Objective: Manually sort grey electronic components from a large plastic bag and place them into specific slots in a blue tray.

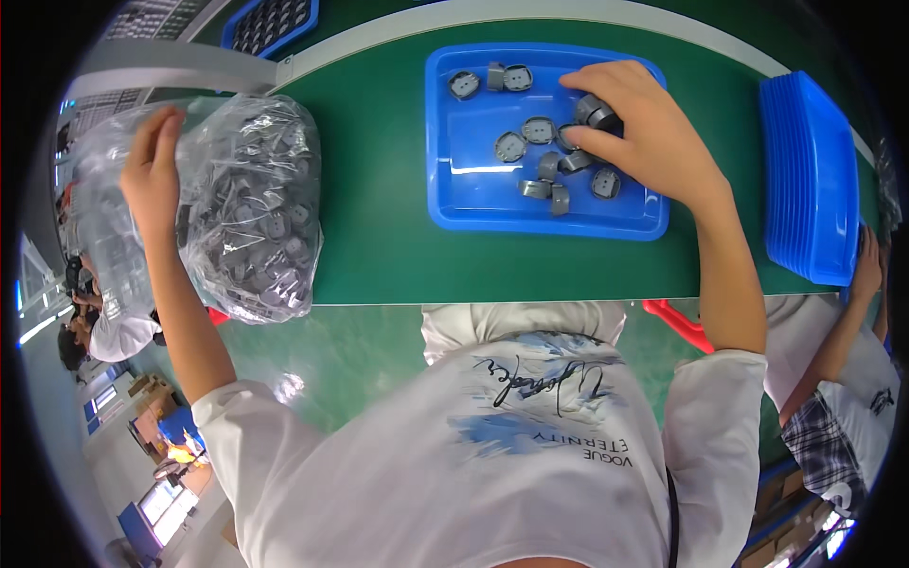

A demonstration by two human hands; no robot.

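My right hand (644, 133) is over a blue plastic tray (473, 204), its thumb and index finger apart and curved around a few dark grey plastic parts (595, 112). Below and beside it, several small rounded grey parts (538, 130) lie loose in the tray, some face up and some on their sides. To the left, a large clear plastic bag (308, 170) full of similar grey parts rests on the green table. My left hand (153, 175) is raised at the bag's side, fingers closed together against the thin plastic.
A stack of blue trays (810, 180) stands at the table's right side, with another person's hand (866, 270) beside it. Another blue tray (270, 26) holding dark parts is at the far left, past a pale rail (180, 71). A red curved piece (677, 324) shows below the table edge.
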